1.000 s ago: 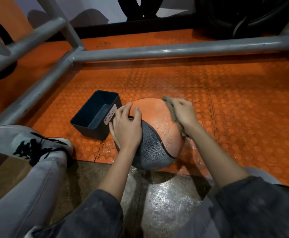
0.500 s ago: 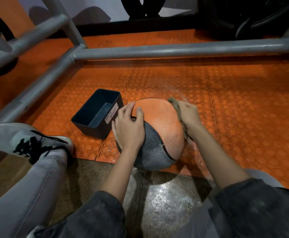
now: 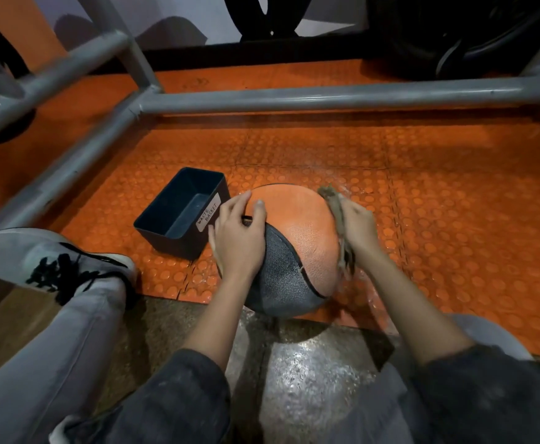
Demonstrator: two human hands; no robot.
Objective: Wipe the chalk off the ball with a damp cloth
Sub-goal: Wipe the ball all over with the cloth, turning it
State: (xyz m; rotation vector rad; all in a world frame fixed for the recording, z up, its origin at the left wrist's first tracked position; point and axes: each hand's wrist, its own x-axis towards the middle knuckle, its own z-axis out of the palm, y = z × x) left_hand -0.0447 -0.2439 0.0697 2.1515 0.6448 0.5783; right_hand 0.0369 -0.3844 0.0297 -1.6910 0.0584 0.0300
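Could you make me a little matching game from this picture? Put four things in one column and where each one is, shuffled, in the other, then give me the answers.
Things:
1. left hand
2. cloth
3. waste basket
4. shoe

Places:
A. on the orange mat, left of the ball
B. pressed against the ball's right side by the right hand
C. far left, at the mat's near edge
D. resting on top of the ball

Pairs: 1-D, 2-B, 3-A, 4-C
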